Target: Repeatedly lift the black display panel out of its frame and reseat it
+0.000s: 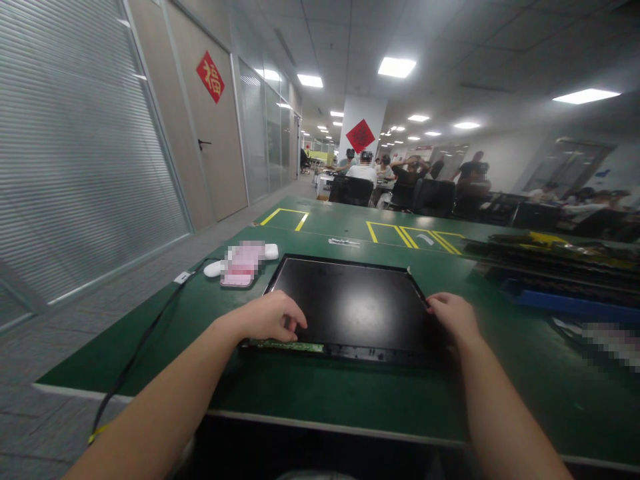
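- Head view: a black display panel (350, 300) lies face up on the green table (390, 400), before the person and between both hands.
- Left hand (274, 317): bent over the panel's near left corner, fingers curled, with a narrow gap between thumb and forefinger; whether they hold anything cannot be told.
- Right hand (454, 319): thumb and forefinger pinched narrowly on the panel's right edge.
- Exposed part: a green circuit board strip (300, 347) runs along the left half of the near edge, just below the left hand. Pressure or a snagging finger there could plausibly crack it or strain its connections.
- Panel hazard: uneven force, with the right side lifted and the left pressed, might flex the thin sheet and fracture it; curled fingertips could also smudge or scratch the glossy face.
- Surroundings: a phone (243, 265), partly blurred, sits just beyond the far left corner, near a black cable (150, 327). Sliding the panel left could knock the phone.
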{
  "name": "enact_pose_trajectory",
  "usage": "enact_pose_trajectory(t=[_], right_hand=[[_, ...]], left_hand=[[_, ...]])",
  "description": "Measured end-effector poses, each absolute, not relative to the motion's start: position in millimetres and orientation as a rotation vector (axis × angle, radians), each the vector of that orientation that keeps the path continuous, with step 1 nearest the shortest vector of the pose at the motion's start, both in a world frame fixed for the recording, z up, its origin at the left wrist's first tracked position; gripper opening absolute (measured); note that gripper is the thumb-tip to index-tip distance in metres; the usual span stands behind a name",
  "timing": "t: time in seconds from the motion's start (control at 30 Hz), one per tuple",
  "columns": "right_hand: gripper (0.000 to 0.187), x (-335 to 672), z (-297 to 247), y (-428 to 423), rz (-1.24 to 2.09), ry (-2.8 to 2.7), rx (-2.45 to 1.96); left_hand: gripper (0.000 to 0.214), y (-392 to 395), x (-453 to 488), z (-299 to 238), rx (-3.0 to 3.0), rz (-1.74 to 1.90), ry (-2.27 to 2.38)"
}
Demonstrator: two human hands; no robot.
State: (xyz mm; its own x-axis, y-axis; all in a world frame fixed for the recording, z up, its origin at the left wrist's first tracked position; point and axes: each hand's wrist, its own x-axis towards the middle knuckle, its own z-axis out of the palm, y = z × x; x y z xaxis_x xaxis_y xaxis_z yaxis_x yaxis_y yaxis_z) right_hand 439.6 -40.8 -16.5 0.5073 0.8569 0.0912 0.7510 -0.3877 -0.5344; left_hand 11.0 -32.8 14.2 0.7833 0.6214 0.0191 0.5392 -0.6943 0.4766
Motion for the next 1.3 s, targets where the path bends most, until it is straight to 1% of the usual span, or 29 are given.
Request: enact_pose_trajectory(t=[0.23, 0.43, 0.53, 0.6, 0.67, 0.8, 0.97, 1.3], right_hand=[[0.027, 443.1, -21.6, -39.0, 0.267, -1.315, -2.219], [0.028, 443.8, -21.0, -38.5, 0.276, -1.313, -2.230], [0.028, 444.4, -21.9, -37.7, 0.274, -1.317, -2.222], [0.028, 444.8, -22.8, -37.3, 0.286, -1.311, -2.223], [0.029, 445.0, -23.2, -37.0, 0.291, -1.307, -2.230], [0.031, 444.2, -23.1, -37.4, 0.276, -1.317, -2.215], [0.031, 443.1, -22.2, -38.2, 0.272, -1.320, -2.213], [0.029, 442.6, -22.6, -38.7, 0.241, -1.347, -2.198]], left_hand=[[0.025, -29.1, 9.0, 9.1, 2.513, 0.262, 0.864], [0.028, -24.9, 7.1, 5.2, 2.380, 0.315, 0.889], [0.031, -17.2, 1.6, 2.2, 2.374, 0.466, 1.098], [0.031, -9.3, -5.3, -1.8, 2.411, 0.654, 1.337], [0.034, -1.1, -13.1, -6.9, 2.462, 0.705, 1.539], [0.038, 10.0, -23.7, -16.1, 2.488, 0.558, 1.789], [0.040, 13.1, -23.5, -21.0, 2.469, 0.379, 1.863], [0.046, 17.7, -22.6, -26.7, 2.422, 0.392, 1.843]])
